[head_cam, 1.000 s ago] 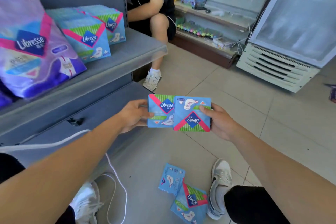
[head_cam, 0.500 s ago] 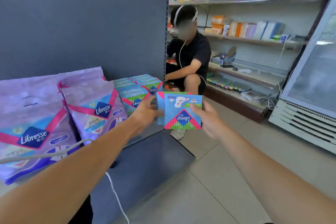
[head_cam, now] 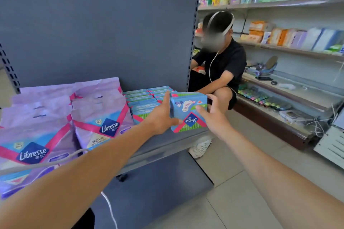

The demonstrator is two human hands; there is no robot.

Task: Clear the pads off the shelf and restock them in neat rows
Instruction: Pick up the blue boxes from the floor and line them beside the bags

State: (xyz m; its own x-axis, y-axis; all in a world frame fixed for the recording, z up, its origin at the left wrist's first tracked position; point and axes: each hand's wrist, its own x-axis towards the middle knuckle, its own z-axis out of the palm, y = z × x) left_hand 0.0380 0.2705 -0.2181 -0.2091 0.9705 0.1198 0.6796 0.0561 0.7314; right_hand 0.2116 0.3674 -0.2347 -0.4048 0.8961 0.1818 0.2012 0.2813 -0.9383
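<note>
Both hands clasp the blue, soft-plastic pad packs (head_cam: 189, 112): left hand (head_cam: 161, 115) and right hand (head_cam: 212, 117) on opposite ends, just right of the shelved blue pack rows (head_cam: 144, 101). Printed upside down, they'd likely spoil the rows' neatness.

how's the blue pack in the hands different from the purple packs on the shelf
The blue pack is small and boxy; the purple packs are much larger, soft bags. It is held in the air between the left hand and right hand, at the shelf's right end; they rest on the shelf at the left. Its logo reads upside down; theirs upright. Both carry the Libresse logo and pink stripes.
</note>
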